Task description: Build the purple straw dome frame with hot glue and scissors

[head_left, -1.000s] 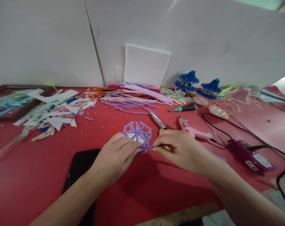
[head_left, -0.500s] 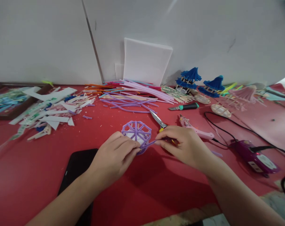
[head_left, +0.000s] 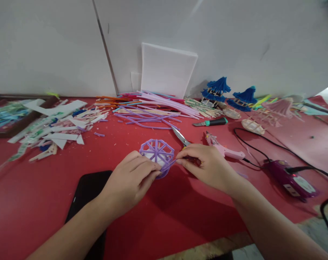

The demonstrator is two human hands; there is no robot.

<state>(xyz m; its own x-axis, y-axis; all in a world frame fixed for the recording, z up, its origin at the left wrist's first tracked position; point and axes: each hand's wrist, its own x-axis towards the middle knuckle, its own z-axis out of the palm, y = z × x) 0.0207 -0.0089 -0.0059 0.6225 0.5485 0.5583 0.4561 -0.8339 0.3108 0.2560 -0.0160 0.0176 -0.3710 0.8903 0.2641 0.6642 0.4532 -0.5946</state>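
On the red table (head_left: 147,231), just beyond the left hand (head_left: 134,177), sits a purple spoked frame (head_left: 156,151). Across its near right edge slants a purple strip (head_left: 169,165), stretched between the grips: left thumb and fingers pinch its lower end, while the right hand (head_left: 207,166) pinches the upper end, beside the frame.

A red surface (head_left: 120,155) spreads before me. A round purple frame (head_left: 156,153) sits mid-surface, a black phone (head_left: 92,184) lies to my left. To my right lie scissors (head_left: 180,136), a knife (head_left: 216,121), a pink glue gun (head_left: 231,153) and a purple power box (head_left: 283,177). Coloured sticks (head_left: 166,104) pile along the back; paper scraps (head_left: 62,137) lie left.
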